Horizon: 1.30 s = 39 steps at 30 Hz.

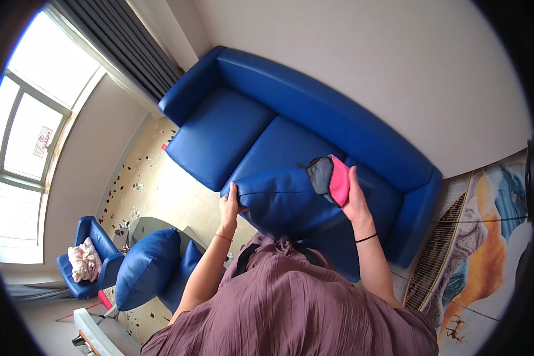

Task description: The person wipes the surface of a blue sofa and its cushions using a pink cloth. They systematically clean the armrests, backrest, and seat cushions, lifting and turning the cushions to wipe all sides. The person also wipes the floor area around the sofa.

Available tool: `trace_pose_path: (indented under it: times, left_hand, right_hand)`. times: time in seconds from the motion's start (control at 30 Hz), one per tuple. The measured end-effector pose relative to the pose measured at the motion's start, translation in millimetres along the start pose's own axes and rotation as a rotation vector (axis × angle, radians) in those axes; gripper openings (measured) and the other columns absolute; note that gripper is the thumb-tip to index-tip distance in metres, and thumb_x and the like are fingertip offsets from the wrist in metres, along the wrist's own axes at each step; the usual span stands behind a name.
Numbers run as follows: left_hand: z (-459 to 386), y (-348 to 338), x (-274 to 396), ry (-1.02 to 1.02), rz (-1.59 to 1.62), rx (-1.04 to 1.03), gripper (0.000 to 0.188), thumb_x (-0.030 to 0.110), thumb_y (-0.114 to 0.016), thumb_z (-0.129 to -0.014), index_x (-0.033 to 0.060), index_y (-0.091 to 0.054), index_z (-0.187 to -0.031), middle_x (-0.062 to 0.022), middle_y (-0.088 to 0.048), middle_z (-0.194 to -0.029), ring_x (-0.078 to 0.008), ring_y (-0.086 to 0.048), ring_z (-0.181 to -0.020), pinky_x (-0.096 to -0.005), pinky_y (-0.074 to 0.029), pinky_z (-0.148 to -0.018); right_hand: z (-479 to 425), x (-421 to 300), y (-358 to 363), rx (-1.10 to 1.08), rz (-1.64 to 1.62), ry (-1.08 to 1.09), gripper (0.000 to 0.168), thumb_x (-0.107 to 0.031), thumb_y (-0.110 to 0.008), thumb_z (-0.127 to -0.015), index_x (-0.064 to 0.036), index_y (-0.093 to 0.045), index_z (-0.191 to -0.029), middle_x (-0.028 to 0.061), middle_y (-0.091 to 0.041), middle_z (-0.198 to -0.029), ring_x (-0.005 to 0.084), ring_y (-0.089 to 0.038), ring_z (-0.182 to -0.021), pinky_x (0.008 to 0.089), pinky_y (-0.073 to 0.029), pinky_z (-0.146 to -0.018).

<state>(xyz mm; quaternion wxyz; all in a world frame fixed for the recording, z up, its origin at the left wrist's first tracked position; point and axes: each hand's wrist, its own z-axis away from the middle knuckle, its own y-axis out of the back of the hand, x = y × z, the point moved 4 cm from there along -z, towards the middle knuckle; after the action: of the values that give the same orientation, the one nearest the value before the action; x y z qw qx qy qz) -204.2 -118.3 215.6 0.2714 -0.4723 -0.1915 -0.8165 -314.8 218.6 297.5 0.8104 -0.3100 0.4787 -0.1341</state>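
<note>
My left hand (230, 207) grips the left corner of a blue cushion (285, 196), which is held in front of my body, above the seat of a blue sofa (244, 129). In my right hand (357, 196) is a folded cloth, pink on one side and grey with dark edging on the other (331, 178). This cloth lies against the right part of the cushion. Whether the fingers behind it also hold the cushion cannot be told.
More blue cushions (149, 269) are piled at lower left, by a round table (147, 224). Beyond stands a blue armchair (86, 285) with a pale pink bundle (84, 260). Dark and white scraps litter the tiled floor (151, 167). A wall (382, 66) rises behind the sofa.
</note>
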Motion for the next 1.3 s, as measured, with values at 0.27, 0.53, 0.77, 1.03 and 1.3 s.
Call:
trace_pose_path:
  times: [0.27, 0.53, 0.77, 1.03, 1.3]
  left_hand:
    - [-1.5, 5.6, 8.9, -0.072, -0.301, 0.058, 0.06, 0.047, -0.066, -0.095, 0.0007, -0.056, -0.132, -0.0132, -0.072, -0.09, -0.0264, -0.073, -0.074, -0.0399, -0.059, -0.056]
    - [54.4, -26.6, 75.8, -0.814, -1.143, -0.303, 0.04, 0.017, -0.06, -0.096, 0.0056, -0.058, -0.135, -0.0213, -0.056, -0.139, -0.0401, -0.041, -0.142, -0.0541, -0.033, -0.115]
    - [54.7, -64.3, 39.0, -0.435, -0.305, -0.334, 0.038, 0.033, -0.065, -0.099, -0.0025, -0.067, -0.112, -0.0116, -0.066, -0.082, -0.0134, -0.061, -0.079, -0.0306, -0.049, -0.072]
    - [63.4, -72.0, 86.1, -0.429, 0.073, -0.335, 0.014, 0.017, -0.05, -0.108, 0.0043, -0.056, -0.111, 0.0005, -0.055, -0.092, -0.0058, -0.048, -0.088, -0.0223, -0.043, -0.077]
    - [77.8, -83.0, 101.2, -0.252, 0.06, -0.464, 0.018, 0.022, -0.05, -0.109, 0.0054, -0.052, -0.113, -0.0002, -0.054, -0.09, -0.006, -0.048, -0.085, -0.0236, -0.045, -0.077]
  right_hand:
    - [-5.3, 42.6, 2.7, 0.151, 0.116, 0.049, 0.038, -0.019, -0.071, -0.096, -0.003, -0.061, -0.129, 0.0052, -0.068, -0.12, 0.0157, -0.066, -0.108, 0.0294, -0.053, -0.094]
    - [-3.0, 57.8, -26.8, -0.022, 0.011, -0.17, 0.051, -0.047, -0.052, -0.104, -0.004, -0.062, -0.129, 0.004, -0.07, -0.117, 0.0133, -0.067, -0.103, 0.0282, -0.053, -0.092]
    - [-10.6, 95.8, -36.2, -0.114, 0.101, -0.3, 0.065, -0.06, -0.041, -0.104, -0.004, -0.065, -0.128, 0.0036, -0.071, -0.114, 0.0125, -0.067, -0.1, 0.0277, -0.053, -0.092]
    - [15.2, 77.1, -25.7, -0.17, 0.029, -0.503, 0.077, -0.071, -0.043, -0.096, -0.004, -0.065, -0.127, 0.0037, -0.072, -0.113, 0.0144, -0.068, -0.102, 0.0291, -0.053, -0.094]
    - [18.3, 47.6, -42.6, -0.28, 0.229, -0.119, 0.06, -0.042, -0.071, -0.093, 0.001, -0.059, -0.133, 0.0081, -0.068, -0.124, 0.0188, -0.064, -0.115, 0.0329, -0.049, -0.102]
